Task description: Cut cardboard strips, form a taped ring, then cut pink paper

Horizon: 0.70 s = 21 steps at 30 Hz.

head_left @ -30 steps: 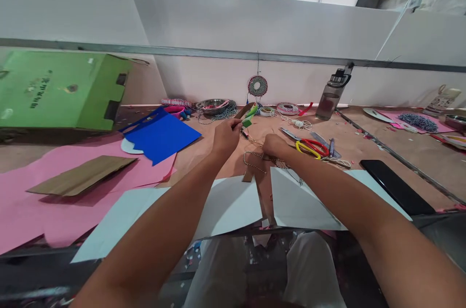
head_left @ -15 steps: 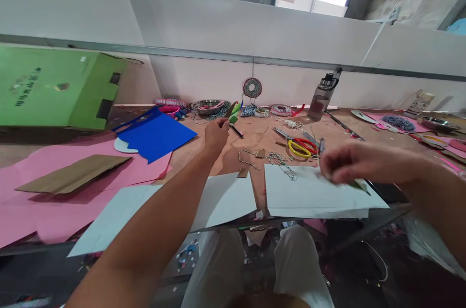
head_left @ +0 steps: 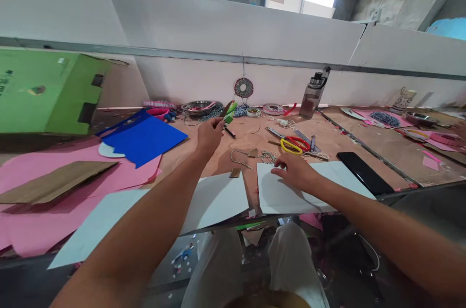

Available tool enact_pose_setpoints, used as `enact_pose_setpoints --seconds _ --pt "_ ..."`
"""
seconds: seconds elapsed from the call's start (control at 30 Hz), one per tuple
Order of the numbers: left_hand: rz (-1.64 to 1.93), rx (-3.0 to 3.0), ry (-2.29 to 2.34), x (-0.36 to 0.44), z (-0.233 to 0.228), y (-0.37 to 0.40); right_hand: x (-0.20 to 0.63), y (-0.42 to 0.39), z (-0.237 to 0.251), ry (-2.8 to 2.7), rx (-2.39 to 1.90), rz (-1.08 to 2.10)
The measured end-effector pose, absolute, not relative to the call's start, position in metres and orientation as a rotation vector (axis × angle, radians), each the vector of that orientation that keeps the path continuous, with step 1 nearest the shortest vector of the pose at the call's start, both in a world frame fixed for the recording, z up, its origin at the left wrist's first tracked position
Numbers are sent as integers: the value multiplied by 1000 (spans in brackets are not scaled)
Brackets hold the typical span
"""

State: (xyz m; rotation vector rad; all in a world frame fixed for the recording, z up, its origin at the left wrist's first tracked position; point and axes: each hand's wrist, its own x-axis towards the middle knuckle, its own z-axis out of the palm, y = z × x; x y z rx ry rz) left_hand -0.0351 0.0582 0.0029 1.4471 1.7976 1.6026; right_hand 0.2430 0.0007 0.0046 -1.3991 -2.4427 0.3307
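Right hand (head_left: pixel 296 172) has returned, fingers spread flat on white sheet (head_left: pixel 287 191); left hand (head_left: pixel 209 134) keeps pinching green piece (head_left: pixel 230 112) above counter (head_left: pixel 251 140).

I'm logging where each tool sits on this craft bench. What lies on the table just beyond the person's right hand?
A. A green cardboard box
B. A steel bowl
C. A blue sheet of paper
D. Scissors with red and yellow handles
D: the scissors with red and yellow handles lie just past the right hand, which rests on a white sheet.
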Motion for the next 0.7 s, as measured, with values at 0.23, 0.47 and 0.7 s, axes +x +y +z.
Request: enact_pose_setpoints --seconds 0.23,0.47,0.7 --pt "1576 1510 1762 -35 -2 63 197 47 10 -2616 -1120 184" --pt "1580 1533 1725 -38 -6 67 167 75 -2 -2745 -1195 270" --pt "1572 1511 1716 -40 -8 66 181 49 30 -2454 -1166 269"
